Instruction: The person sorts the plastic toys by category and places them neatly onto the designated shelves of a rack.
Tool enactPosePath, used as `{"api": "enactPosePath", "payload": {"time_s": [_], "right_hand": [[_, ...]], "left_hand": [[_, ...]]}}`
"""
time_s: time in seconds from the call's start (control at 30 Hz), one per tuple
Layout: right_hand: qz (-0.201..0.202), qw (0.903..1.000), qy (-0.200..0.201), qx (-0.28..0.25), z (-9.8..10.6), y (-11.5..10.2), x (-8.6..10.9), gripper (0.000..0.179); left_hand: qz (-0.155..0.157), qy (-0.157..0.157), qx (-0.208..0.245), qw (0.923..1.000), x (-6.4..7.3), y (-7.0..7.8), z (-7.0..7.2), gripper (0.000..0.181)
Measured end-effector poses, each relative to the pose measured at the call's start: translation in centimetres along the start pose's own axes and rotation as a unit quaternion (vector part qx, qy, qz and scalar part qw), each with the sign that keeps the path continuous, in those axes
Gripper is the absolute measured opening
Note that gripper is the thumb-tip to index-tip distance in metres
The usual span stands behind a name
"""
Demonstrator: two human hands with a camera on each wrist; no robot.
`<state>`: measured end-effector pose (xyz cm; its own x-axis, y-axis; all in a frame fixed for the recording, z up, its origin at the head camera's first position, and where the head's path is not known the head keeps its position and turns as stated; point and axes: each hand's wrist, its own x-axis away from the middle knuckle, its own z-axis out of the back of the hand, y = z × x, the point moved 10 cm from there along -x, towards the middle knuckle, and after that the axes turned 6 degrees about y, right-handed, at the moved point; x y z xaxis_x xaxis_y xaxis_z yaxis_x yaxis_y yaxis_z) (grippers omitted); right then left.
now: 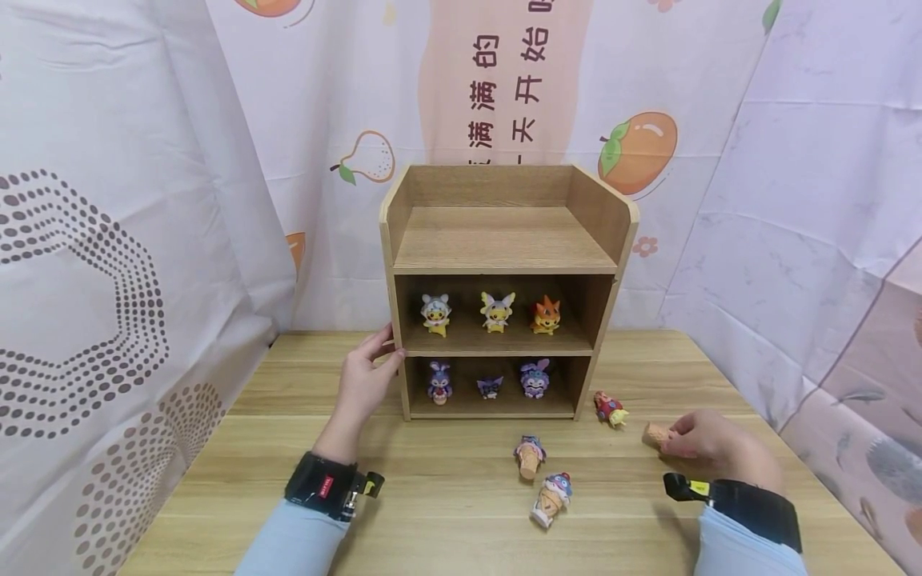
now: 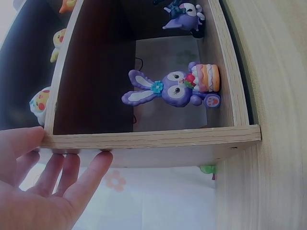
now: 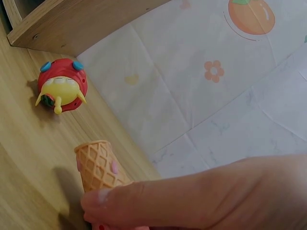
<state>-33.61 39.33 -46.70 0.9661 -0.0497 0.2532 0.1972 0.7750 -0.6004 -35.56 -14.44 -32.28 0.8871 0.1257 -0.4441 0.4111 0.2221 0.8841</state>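
My right hand (image 1: 702, 438) pinches an ice-cream-cone figurine (image 3: 98, 163) just above the table at the right; its waffle cone points away from the fingers, and its top is hidden by the hand. A red-and-yellow figurine (image 1: 611, 409) lies near it, beside the shelf. At the left, my left hand (image 1: 370, 384) touches the side of the small wooden shelf (image 1: 504, 353), thumb at the front edge and fairly straight fingers against the outer side. Two more ice-cream-cone figurines, one purple-topped (image 1: 529, 458) and one blue-and-white (image 1: 552, 498), lie in front of the shelf.
Three yellow-faced figurines (image 1: 496, 312) stand on the middle level. The bottom level holds a purple rabbit with cake (image 1: 439, 384), a small dark-purple figurine (image 1: 490, 388) and another purple rabbit figurine (image 1: 535, 379). Printed curtains (image 1: 324, 96) hang behind the table (image 1: 432, 520).
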Motion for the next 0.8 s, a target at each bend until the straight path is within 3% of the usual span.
{"api": "enactPosePath", "payload": {"time_s": [0.27,0.43,0.6,0.67,0.8], "right_hand": [[-0.022,0.9975,0.003,-0.067,0.0,0.1,-0.2,0.051],[0.005,0.9998,0.014,-0.01,0.9,-0.5,-0.4,0.06],[0.058,0.9954,0.068,0.035,2.4,-1.7,-0.5,0.059],[0.075,0.9926,0.087,0.04,2.9,-2.2,-0.4,0.062],[0.088,0.989,0.11,0.045,3.5,-2.9,-0.1,0.065]], "left_hand": [[0.001,-0.003,0.002,1.0,0.0,-0.3,-0.1,0.05],[0.005,-0.002,0.001,1.0,0.1,-0.1,0.0,0.05],[0.007,-0.001,-0.001,1.0,0.0,-0.2,0.0,0.05],[0.008,-0.001,0.0,1.0,-0.2,-0.5,-0.1,0.051],[0.01,0.003,0.003,0.9999,-0.8,-2.5,-0.2,0.052]]}}
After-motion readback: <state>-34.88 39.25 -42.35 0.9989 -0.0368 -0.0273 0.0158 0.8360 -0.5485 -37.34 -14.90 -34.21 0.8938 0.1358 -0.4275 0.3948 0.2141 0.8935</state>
